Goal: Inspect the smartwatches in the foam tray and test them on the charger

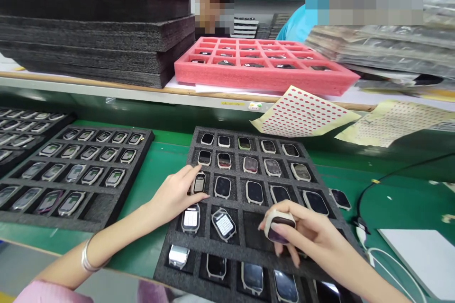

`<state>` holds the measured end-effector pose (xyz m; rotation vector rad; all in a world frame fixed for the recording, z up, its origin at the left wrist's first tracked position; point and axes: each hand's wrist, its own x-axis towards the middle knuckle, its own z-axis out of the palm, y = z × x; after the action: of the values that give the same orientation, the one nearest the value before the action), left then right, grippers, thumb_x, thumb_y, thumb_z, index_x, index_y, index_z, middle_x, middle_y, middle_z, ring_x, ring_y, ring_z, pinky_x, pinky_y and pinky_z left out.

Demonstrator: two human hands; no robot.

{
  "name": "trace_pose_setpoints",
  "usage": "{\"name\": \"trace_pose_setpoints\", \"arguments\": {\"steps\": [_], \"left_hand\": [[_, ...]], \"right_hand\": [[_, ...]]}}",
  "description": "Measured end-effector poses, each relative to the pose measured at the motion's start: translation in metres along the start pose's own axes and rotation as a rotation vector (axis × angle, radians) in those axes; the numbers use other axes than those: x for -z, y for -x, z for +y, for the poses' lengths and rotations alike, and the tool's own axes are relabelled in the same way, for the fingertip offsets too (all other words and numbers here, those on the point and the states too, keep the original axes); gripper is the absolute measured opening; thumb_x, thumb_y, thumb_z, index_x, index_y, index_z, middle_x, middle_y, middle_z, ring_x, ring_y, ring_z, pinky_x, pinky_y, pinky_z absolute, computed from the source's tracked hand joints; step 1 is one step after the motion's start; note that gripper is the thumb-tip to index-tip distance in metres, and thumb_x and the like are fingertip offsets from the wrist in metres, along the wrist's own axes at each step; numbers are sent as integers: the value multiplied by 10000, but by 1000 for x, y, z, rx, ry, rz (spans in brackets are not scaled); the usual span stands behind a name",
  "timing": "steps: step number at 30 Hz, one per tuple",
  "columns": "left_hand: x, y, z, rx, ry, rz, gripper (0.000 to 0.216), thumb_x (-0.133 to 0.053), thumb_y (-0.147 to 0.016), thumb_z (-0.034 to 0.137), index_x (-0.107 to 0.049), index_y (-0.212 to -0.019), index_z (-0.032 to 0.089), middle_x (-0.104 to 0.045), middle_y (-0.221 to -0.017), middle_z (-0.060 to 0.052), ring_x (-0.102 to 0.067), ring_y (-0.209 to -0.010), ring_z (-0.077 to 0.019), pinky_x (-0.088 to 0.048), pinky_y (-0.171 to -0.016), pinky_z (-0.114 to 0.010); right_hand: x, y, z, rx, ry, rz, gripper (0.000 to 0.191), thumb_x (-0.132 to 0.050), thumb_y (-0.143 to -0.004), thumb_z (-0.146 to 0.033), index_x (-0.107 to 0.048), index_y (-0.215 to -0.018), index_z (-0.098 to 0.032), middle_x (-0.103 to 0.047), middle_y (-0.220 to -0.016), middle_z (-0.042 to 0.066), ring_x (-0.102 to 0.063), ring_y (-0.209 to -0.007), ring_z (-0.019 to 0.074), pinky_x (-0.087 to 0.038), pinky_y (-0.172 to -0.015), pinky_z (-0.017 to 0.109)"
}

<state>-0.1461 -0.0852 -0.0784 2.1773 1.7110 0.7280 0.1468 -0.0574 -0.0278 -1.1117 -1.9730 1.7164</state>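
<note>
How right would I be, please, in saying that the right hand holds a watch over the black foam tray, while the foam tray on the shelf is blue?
One detail is off: the head view shows that the foam tray on the shelf is pinkish red, not blue. The right hand does hold a watch over the black foam tray.

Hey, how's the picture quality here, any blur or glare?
In the head view, the plastic stack at upper right looks smeared; the bottom-right watch shows a bright patch, likely glare; pixelation hides patches up top; the held watch looks fairly clear.
</note>
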Motion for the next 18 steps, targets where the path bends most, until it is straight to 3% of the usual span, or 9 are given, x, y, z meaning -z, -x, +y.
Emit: {"name": "trace_pose_setpoints", "arguments": {"steps": [3,5,8,10,13,18], "left_hand": [[5,-6,4,-49,-249,29,605,-621,-796,486,-453,-1253,127,-564,-1045,-127,-527,-978,-307,-473,-786,-422],[7,-14,11,-80,-344,66,533,-557,-834,503,-504,-1198,118,-560,-1079,-148,-504,-998,-314,-451,-787,-420],[1,-28,25,-148,-395,6,309,-415,-940,368,-594,-1030,132,-613,-941,-118,-527,-890,-269,-420,-735,-375],[-8,-35,34,-168,-425,-37,279,-417,-942,315,-621,-890,132,-619,-809,-113,-528,-812,-265,-397,-696,-366],[-22,-41,44,-122,-450,-15,258,-496,-904,307,-621,-786,114,-599,-768,-152,-509,-793,-299,-380,-670,-385],[-31,-42,52,-114,-391,-23,123,-540,-873,196,-616,-825,112,-594,-862,-164,-511,-852,-312,-397,-718,-402]], "right_hand": [[7,-3,-1,-47,-24,33,289,-582,-879,-402,-578,-1045,-165,-663,-930,92,-542,-495,88,-405,-378,168],[11,-6,-1,-55,-63,47,379,-591,-875,-401,-534,-1183,-189,-674,-972,104,-511,-477,76,-414,-393,174],[14,-13,-3,-10,-189,10,489,-571,-884,-418,-454,-1309,-207,-644,-1077,142,-529,-534,102,-466,-435,219],[14,-19,-7,44,-296,-11,519,-550,-896,-412,-412,-1355,-212,-615,-1117,153,-558,-603,131,-496,-479,256],[14,-28,-16,119,-406,-13,517,-536,-912,-362,-380,-1385,-221,-618,-1015,117,-589,-692,163,-521,-551,293],[19,-41,-24,218,-409,-28,415,-570,-905,-280,-485,-1310,-239,-557,-834,20,-578,-655,133,-531,-585,281]]}}
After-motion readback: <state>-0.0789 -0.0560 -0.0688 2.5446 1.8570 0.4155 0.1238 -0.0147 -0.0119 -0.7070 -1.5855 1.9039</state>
